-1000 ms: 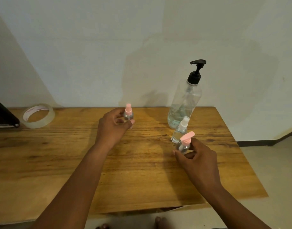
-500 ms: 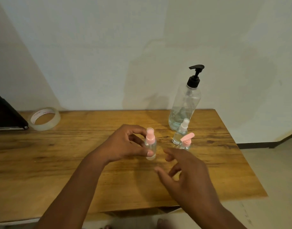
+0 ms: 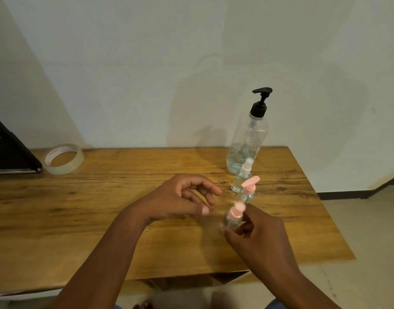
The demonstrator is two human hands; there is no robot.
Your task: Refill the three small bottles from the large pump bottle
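Pink-cap spray bottle [image 3: 233, 216] held above table [image 3: 80, 208], tilted, blurred; right hand [image 3: 256, 237] pinches its body w/ thumb + fingers. Left hand [image 3: 180, 197] just left of it, fingers loosely curled, spread, holding nothing. Behind: pink pump bottle [image 3: 249, 190], white-cap bottle [image 3: 241, 175], lg pump bottle [image 3: 247, 139] upright in a row. Tape roll [image 3: 63, 159] far left.

Blurred pink-capped bottle [image 3: 232, 216] tilted, seemingly pinched.

We note a grained, satin-finished brown wooden table [image 3: 102, 219]. The tall clear plastic pump bottle [image 3: 247, 139] looks glossy, its black pump head matt. The translucent tape roll [image 3: 64, 159] shines slightly.
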